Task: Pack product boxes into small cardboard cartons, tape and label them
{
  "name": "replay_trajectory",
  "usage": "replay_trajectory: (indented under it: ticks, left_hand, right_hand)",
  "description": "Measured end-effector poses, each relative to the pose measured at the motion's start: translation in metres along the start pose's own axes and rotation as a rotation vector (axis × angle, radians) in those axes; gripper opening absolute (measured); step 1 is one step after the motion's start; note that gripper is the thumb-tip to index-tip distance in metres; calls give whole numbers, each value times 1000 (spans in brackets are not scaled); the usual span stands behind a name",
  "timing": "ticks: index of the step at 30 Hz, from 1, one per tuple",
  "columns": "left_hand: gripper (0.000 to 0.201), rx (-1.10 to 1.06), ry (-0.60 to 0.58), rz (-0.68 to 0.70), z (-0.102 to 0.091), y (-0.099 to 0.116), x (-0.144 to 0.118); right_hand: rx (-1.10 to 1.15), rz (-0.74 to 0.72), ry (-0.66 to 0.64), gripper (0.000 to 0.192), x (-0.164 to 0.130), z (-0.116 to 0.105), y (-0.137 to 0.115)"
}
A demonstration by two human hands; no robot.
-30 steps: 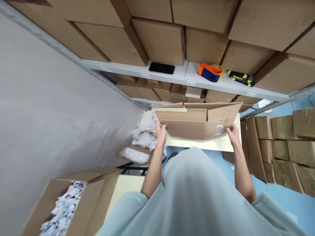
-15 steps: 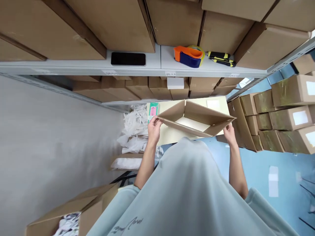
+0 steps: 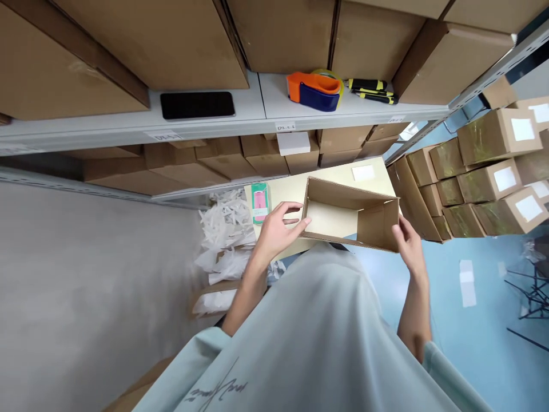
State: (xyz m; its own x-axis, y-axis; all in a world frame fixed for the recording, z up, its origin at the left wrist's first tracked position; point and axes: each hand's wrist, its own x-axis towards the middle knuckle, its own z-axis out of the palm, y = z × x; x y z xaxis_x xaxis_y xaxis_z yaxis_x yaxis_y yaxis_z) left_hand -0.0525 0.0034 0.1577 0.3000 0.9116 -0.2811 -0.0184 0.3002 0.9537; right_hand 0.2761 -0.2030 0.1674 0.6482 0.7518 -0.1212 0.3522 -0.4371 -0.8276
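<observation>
Brown box [image 3: 343, 197] sits in the right hand's grip [image 3: 409, 247], left hand [image 3: 275, 230] spread at its rim.

Box [image 3: 377, 220], flattened one second earlier, now squared into an open rectangular frame. Left hand [image 3: 277, 229], previously pinching the corner, now has its fingers spread at the left end; right hand [image 3: 409, 243] now lies against the right end wall.

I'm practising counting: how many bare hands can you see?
2. The bare left hand is at the left end of the open-topped, brown, rectangular cardboard box; the bare right hand is at its right end. No others show.
</observation>
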Motion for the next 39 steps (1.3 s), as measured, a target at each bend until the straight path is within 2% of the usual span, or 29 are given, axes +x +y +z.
replay_trajectory:
  ticks: [2,5,8,11,15,18,20,21,23,25,28,31,35,39]
  left_hand:
    - [37,106,23,64,5,1,0]
    - [29,340,60,170,9,0,1]
    - [20,611,87,277,9,3,2]
    - [20,754,138,346,11,6,2]
    - [22,845,231,354,30,4,0]
    - [25,856,254,346,57,-4,-3]
    - [23,876,339,326,74,-10,-4]
    - [27,900,410,315,82,-14,-4]
    - [51,964,545,281,91,-22,-4]
    - [65,1031,589,198,93,-29,-5]
    - [65,1078,495,19,92,-36,-8]
    - [66,1055,376,-36,95,-34,-9]
    - [68,1046,254,-53,116,-28,-5]
    - [67,1118,258,-138,141,-25,1]
  right_hand:
    - [-107,-26,12,76,-5,3,0]
    - [-280,-95,78,65,0,10,-1]
    - [-417,-164,89,61,17,14,-9]
    - [-465,-223,32,61,47,15,-22]
    - [-510,-359,-135,60,94,21,-40]
    - [-574,-464,-227,59,122,31,-52]
    - [-601,-508,-268,59,135,36,-56]
    - [-609,-521,-287,59,141,38,-57]
    - [-618,-531,-311,59,151,36,-56]
    - [-626,-522,-304,58,160,31,-52]
    - [-656,-500,-300,57,168,22,-46]
    - [-697,-505,-321,56,167,20,-46]
    - [-754,-501,-388,55,162,31,-50]
    - [-720,-550,-476,53,168,33,-44]
